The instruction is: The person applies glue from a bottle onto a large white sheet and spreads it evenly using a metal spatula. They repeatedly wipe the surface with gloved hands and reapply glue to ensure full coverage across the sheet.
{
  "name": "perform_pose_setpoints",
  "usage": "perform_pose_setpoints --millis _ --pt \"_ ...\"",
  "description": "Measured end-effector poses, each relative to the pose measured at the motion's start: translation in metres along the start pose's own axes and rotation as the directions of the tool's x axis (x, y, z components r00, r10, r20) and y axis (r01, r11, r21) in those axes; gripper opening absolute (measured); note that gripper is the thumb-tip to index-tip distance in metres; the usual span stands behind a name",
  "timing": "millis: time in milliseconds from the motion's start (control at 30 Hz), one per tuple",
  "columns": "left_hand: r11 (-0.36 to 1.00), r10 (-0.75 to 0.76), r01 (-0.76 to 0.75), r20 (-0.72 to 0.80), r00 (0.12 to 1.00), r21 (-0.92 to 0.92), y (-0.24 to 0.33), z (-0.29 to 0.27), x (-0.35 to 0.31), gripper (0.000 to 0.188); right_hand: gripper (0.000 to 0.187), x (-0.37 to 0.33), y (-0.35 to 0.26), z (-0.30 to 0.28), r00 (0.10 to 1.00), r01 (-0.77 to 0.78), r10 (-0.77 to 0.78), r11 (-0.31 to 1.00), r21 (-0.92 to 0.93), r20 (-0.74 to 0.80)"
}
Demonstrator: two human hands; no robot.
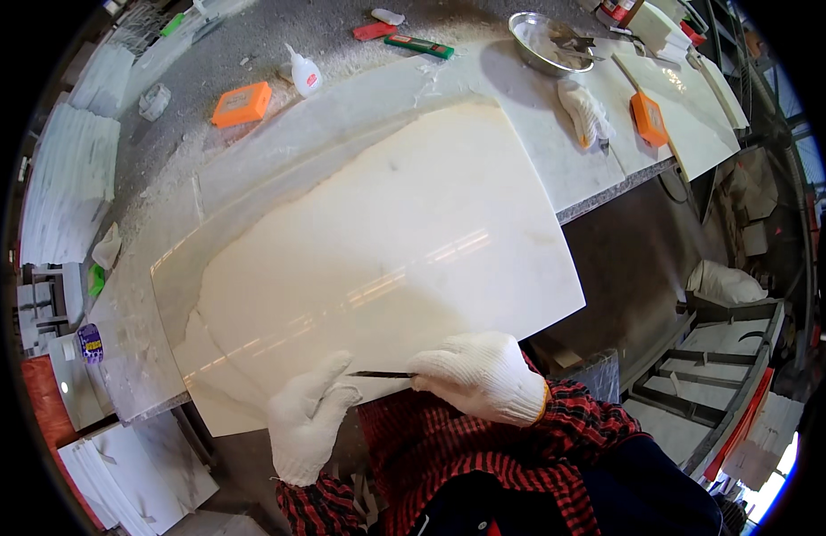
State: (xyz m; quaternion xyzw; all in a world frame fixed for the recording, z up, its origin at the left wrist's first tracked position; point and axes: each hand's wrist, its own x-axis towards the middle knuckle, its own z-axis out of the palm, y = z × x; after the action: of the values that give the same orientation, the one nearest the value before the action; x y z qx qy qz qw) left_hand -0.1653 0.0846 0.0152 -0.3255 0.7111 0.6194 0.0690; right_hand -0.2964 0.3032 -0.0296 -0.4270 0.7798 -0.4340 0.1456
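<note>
clasping a dark tool [383, 374], the closed right hand [480, 375] had it at the near edge of the slab [395, 223], tip beside the half-open left hand [308, 420], whose grip i couldn't tell, so a slip might have jabbed that hand or chipped that edge.

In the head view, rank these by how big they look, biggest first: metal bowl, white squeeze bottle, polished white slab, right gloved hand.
1. Polished white slab
2. Right gloved hand
3. Metal bowl
4. White squeeze bottle

That's apparent size only; the hand looks nearer the camera.
</note>
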Motion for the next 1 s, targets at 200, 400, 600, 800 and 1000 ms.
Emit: perform_pose_setpoints --millis 200,400,600,800,1000 --pt "0.944 0.155 -0.170 -0.072 0.985 -0.283 -0.003 0.019 0.007 0.036 0.012 0.010 -0.004 0.006 0.998 0.027 -0.027 1.000 0.004 -0.050" --pt "0.981 0.133 -0.138 -0.049 0.990 -0.139 0.004 0.035 0.017 0.015 0.011 0.009 0.007 -0.001 0.992 0.034 -0.032 0.999 0.013 -0.118" --pt "0.849 0.401 -0.391 0.050 0.915 0.356 0.005 0.033 0.029 0.003 0.022 0.001 0.036 -0.049 0.975 -0.071 0.074 0.997 0.026 -0.209" --pt "0.690 0.543 -0.530 0.132 0.829 0.493 0.025 0.017 0.049 0.032 0.016 0.012 0.080 -0.122 0.900 -0.171 0.138 0.984 -0.044 -0.414" --pt "0.356 0.738 -0.694 0.267 0.620 0.626 0.061 0.026 0.091 0.059 0.021 0.037 0.098 -0.168 0.741 -0.419 0.570 0.806 0.419 -0.356"
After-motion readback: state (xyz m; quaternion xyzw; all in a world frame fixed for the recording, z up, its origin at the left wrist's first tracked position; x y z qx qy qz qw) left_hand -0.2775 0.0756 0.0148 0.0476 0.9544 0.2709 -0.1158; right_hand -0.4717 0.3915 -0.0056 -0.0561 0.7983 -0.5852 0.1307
